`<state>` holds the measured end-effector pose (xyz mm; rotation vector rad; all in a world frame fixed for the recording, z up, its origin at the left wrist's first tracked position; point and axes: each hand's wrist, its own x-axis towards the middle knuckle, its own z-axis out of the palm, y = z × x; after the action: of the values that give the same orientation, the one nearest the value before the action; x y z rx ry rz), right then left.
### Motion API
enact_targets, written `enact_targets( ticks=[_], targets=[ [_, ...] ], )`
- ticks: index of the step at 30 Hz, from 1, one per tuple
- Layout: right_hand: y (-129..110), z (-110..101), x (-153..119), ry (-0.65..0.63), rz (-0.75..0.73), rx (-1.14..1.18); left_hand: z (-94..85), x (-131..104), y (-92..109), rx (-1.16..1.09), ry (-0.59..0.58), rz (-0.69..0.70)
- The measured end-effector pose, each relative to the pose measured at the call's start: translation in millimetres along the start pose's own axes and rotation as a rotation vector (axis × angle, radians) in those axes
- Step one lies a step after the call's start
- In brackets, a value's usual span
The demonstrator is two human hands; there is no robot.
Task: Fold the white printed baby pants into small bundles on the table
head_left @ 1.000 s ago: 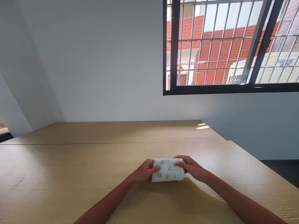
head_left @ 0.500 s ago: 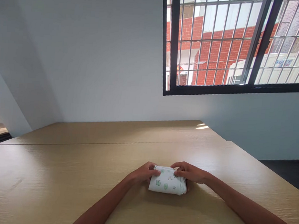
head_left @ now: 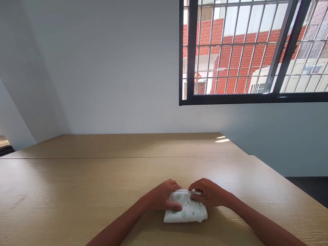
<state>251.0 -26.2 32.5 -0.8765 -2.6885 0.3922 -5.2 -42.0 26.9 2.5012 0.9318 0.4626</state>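
Observation:
A white folded cloth point(head_left: 187, 212) with small green animal prints rests on the wooden table in front of me. My left hand point(head_left: 167, 195) is at its left end, thumb laid across the top and fingers at the far left corner. On the right, my right hand point(head_left: 206, 191) pinches the far right part, its thumb on the upper face and fingers curled over the back edge. The cloth's right end looks thick and rounded, with layers showing. Its underside is hidden, and so are some of the fingertips.
The light wooden table point(head_left: 76, 192) spreads out on all sides, with a seam across its far part. Behind it stands a grey wall point(head_left: 113, 77). A barred window point(head_left: 238, 49) with a black frame is at upper right.
The folded cloth has come slightly nearer to me and lies lower and flatter. My left hand has moved further over its top, its thumb now reaching across. The right hand stays nearly in place.

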Motion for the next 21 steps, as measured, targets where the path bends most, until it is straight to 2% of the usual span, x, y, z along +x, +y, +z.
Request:
enact_targets(
  ticks=[4,10,16,21],
  targets=[
    [0,-1,-1,0.021,-0.032,0.067,4.3,1,-3,0.011,0.017,-0.055],
    [2,5,-3,0.002,-0.079,0.136,4.1,1,3,0.051,0.053,-0.124],
    [-1,12,-3,0.01,-0.007,0.177,-0.9,0,4,0.073,0.122,-0.161],
    [2,13,-1,-0.03,-0.036,0.197,-0.6,0,6,0.065,0.107,-0.146]
  ],
)
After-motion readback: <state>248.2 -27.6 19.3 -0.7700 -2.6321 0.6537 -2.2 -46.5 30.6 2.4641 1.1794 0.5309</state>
